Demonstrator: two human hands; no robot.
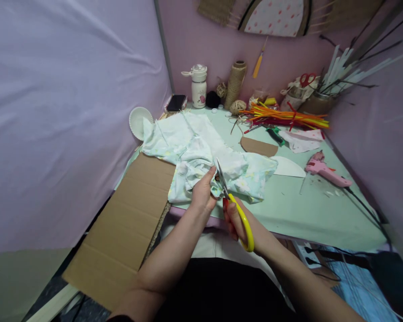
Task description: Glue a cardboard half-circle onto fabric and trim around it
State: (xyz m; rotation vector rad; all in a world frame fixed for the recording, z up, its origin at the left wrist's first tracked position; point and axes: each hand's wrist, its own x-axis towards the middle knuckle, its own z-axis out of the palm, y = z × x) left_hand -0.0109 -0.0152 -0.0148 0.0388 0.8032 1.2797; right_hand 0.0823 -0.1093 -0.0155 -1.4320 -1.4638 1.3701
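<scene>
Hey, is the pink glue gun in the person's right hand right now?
No, the right hand holds yellow-handled scissors, the left hand grips the floral cloth, and the pink glue gun lies on the table.

Soft, even light fills the scene, with only faint shadows and no glare. The near edges fall darker. Wide-angle distortion bends the left and right edges; detail is slightly soft throughout.

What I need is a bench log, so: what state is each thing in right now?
cloth: crumpled, pinched by left hand
scissors: gripped by right hand, blades at the cloth
cardboard sheet: flat, sticking out past the table
glue gun: lying on its side
twine spool: upright
flask: upright, lid on
</scene>
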